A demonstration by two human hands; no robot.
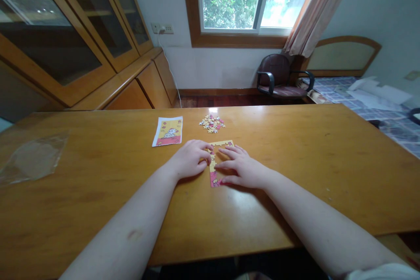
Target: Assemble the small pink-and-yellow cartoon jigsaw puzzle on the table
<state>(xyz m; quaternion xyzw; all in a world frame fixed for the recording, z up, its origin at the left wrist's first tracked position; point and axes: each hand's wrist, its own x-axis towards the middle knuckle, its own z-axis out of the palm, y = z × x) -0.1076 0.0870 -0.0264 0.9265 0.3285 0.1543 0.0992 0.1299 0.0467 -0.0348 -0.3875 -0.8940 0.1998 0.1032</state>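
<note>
A partly joined jigsaw puzzle lies flat on the table, its yellow and pink border pieces forming a frame with bare wood inside. My left hand is at the puzzle's left side, fingers curled and closed against that edge; any small piece under them is hidden. My right hand lies over the right part with fingers apart and stretched toward the left edge, covering much of that side. Beyond my hands is a pile of loose puzzle pieces. A picture sheet with a white animal on yellow and pink sits left of the pile.
The wooden table bears a clear plastic bag at far left. Behind it stand a glass-door cabinet, a dark armchair below the window, and a bed to the right.
</note>
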